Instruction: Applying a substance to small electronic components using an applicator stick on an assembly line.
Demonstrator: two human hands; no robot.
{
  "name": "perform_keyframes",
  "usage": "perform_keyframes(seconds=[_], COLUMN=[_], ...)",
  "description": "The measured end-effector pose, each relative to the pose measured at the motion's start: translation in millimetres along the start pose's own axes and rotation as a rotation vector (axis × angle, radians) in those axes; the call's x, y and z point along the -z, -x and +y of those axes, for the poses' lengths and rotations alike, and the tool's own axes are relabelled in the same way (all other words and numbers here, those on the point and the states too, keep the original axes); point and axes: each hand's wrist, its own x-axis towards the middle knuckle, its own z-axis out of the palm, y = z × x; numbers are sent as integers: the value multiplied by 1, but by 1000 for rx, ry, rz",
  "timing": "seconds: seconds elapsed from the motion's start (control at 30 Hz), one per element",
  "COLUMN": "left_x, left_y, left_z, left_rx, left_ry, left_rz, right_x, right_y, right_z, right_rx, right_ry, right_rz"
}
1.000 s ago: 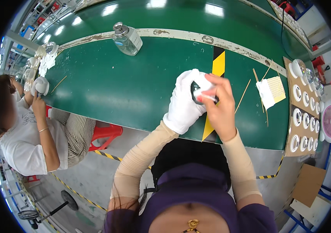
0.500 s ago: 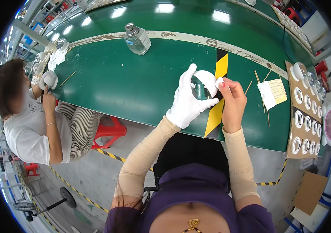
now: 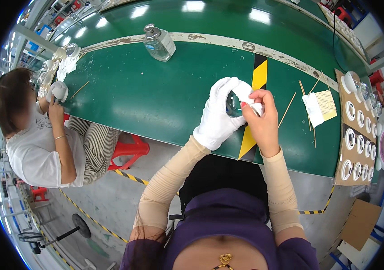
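Head view: left grip (image 3: 216, 118) cradles clear-and-white globe (image 3: 233, 105); right grip (image 3: 264, 121) pinches white wad (image 3: 258, 108)

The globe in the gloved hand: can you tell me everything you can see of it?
The globe looks rounded and smooth, part clear and shiny, part opaque white; whether the clear part is glass or plastic, I can't tell. The gloved left hand grips it above the green table, near the black-and-yellow tape. The bare right hand holds a white wad at its right side, hiding some of it. The glove covers much of the rest.
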Motion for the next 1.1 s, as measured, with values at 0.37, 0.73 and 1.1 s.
perform_keyframes(seconds=[0.37,0.73,1.1], left_x=[0,4,4], left_y=[-3,-1,-2], left_z=[2,3,3], left_rx=[14,37,11], left_ry=[40,-36,-47], left_rz=[-19,-34,-36], right_x=[1,70,143], right_y=[5,-16,-61], right_z=[-2,17,25], right_rx=[-46,235,744], right_ry=[-24,678,1284], right_rz=[8,33,-696])
